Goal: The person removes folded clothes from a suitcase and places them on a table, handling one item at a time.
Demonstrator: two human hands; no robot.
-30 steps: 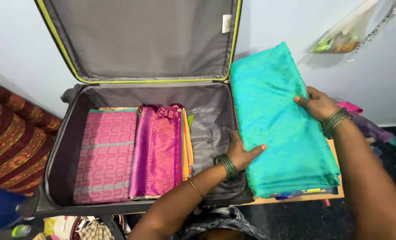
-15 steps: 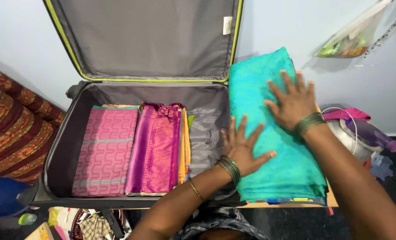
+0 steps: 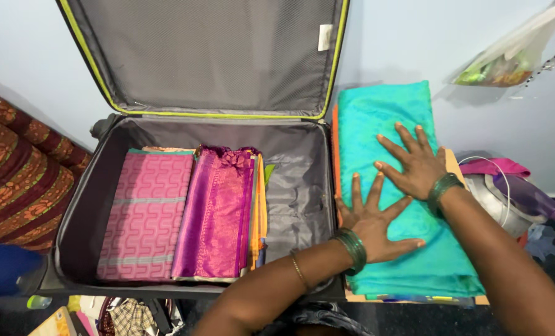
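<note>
Cloth: the folded turquoise cloth [image 3: 408, 205] lies just right of the open suitcase [image 3: 299, 186], at its 3 o'clock; long axis 12 to 6
Left hand [image 3: 374, 221]: spread flat on the cloth's near left part; nearer the suitcase
Right hand [image 3: 417, 165]: spread flat at 1 o'clock of the left
Change: a second ago both gripped the cloth's edges; now they press its top

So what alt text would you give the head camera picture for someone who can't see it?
A person's left hand and right hand press flat on a folded turquoise cloth beside an open grey suitcase holding pink patterned cloth and purple cloth.
</note>
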